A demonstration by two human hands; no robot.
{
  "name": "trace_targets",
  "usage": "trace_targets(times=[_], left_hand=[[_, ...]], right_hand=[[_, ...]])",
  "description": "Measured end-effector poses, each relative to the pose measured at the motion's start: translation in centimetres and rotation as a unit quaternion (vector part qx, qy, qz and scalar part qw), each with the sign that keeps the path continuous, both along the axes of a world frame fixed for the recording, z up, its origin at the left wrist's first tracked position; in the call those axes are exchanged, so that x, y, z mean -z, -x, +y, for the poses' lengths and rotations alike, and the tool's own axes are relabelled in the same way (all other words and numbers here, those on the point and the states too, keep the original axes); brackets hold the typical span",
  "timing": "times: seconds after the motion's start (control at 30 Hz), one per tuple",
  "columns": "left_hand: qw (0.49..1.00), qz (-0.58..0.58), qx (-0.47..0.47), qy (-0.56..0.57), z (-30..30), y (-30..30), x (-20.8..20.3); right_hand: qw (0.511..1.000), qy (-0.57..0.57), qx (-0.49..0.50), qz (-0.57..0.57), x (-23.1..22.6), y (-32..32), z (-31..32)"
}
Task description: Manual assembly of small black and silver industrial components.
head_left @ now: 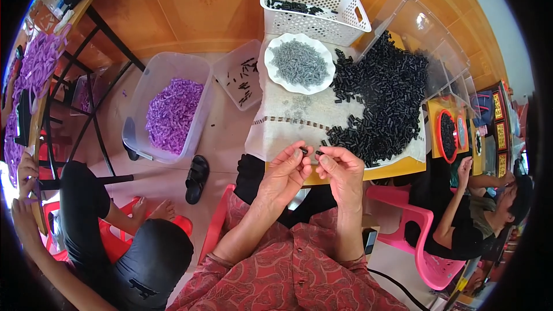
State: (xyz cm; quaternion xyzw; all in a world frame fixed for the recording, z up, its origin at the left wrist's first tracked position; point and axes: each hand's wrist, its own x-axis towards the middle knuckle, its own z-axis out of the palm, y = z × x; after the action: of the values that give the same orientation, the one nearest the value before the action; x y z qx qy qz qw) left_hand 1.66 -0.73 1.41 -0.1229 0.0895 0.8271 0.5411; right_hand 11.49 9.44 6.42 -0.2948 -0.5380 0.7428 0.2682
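Both hands meet at the near edge of the cloth-covered table, fingertips a short gap apart. My left hand (286, 174) pinches a small black tube-shaped piece (304, 151) between thumb and forefinger. Another small black piece (318, 153) is in the pinch of my right hand (342, 175); something small and greyish shows beside it, too small to make out. Just beyond my right hand spreads a large heap of short black tubes (386, 92). Straight ahead, a white scalloped plate (272, 77) bears a mound of small clear grey pieces (299, 62).
A white perforated basket (311, 26) stands at the back, beside a tipped clear bin (443, 52). On the floor at left are a bin (199, 109) of purple pieces, a shallow tray (227, 72) and a black sandal (197, 178). Co-workers sit at left and right, the right one on a pink chair (426, 230).
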Motion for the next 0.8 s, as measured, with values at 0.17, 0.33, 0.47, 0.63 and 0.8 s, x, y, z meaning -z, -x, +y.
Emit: trace_targets(times=[0.17,0.33,0.47,0.63,0.8], left_hand=[[1.0,0.006,-0.012,-0.001,0.1,-0.2,0.0],[0.998,0.047,-0.019,0.03,0.1,-0.2,-0.2],[0.997,0.063,-0.023,0.026,0.0,-0.1,0.0],[0.995,0.093,-0.029,0.006,-0.1,-0.1,0.0],[0.993,0.113,-0.036,0.008,-0.2,-0.1,-0.2]], right_hand=[[0.998,-0.048,-0.014,-0.022,-0.8,0.4,-1.3],[0.993,-0.114,-0.021,-0.024,-0.6,0.6,-1.7],[0.987,-0.154,-0.014,-0.03,-0.7,0.8,-2.0],[0.981,-0.193,-0.002,-0.03,-0.5,1.0,-2.1],[0.965,-0.261,0.011,-0.037,-0.1,1.0,-2.0]])
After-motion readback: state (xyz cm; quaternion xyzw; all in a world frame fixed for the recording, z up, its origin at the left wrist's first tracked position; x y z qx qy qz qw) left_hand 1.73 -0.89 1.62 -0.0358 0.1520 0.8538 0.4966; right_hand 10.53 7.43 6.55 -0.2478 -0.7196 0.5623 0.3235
